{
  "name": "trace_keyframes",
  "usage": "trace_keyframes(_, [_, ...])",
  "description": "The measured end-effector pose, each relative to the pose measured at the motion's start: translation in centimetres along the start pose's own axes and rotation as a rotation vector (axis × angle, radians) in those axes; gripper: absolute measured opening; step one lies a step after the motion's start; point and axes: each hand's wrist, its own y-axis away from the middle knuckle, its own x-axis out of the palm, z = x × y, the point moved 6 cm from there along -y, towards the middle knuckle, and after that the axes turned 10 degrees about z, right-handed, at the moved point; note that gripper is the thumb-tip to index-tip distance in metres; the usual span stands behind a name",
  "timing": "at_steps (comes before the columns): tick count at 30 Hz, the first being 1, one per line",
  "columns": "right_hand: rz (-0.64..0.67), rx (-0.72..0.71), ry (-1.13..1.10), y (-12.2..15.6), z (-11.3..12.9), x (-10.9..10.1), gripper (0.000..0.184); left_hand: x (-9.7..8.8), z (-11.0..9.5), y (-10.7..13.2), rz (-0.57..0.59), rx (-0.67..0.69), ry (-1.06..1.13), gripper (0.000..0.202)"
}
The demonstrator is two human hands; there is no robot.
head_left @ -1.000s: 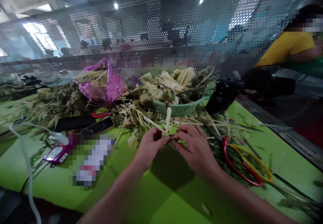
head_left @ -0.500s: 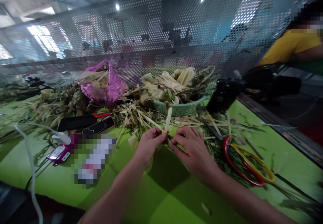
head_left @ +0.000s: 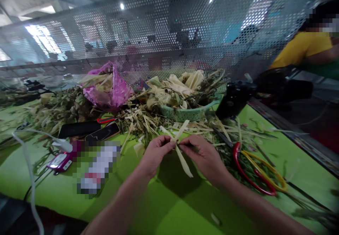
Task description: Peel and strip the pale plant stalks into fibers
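Pale husk strips point(head_left: 184, 163) cross one another between my hands, above the green tabletop. One end points down toward me, another sticks up to the right, and a third reaches up to the left. My left hand point(head_left: 157, 152) is closed, thumb and forefinger pinching the strips at their crossing. Just right of that point, the fingertips of my right hand point(head_left: 201, 151) are pinched together on the strips; exactly which part they grip is partly hidden by the fingers.
Red-and-yellow-handled scissors point(head_left: 254, 171) lie at right. Dried husks fill a green basket point(head_left: 182, 115) and a pink bag point(head_left: 106, 92). Phones point(head_left: 103, 132), a purple power strip point(head_left: 62, 160) and a black container point(head_left: 234, 99) stand about. A person in yellow point(head_left: 304, 47) sits at right.
The strips now spread into a cross, with a long end swung down toward me. The upright end leans further right. My right hand's fingertips have drawn in to a pinch.
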Motion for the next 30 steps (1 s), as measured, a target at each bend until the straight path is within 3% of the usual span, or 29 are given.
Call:
trace_keyframes(12, [-0.031, 0.126, -0.276, -0.1, -0.9, -0.3, 0.016, 0.6, -0.1, 0.4, 0.056, -0.02, -0.13, 0.014])
trace_keyframes(17, [0.02, 0.258, -0.615, 0.0, -2.2, 0.8, 0.022, 1.1, 0.2, 0.4, 0.122, -0.044, -0.11, 0.02])
trace_keyframes(21, [-0.018, 0.292, -0.773, 0.2, -2.5, 1.1, 0.027, 1.3, 0.3, 0.3, 0.188, -0.06, -0.135, 0.022])
trace_keyframes(25, [-0.033, 0.276, -0.722, 0.0, -2.2, 0.8, 0.025, 1.5, 0.5, 0.4, 0.252, -0.098, -0.203, 0.022])
trace_keyframes(30, [0.047, 0.25, -0.589, -0.5, -2.0, 0.4, 0.025, 0.8, 0.3, 0.4, 0.126, -0.048, -0.132, 0.02])
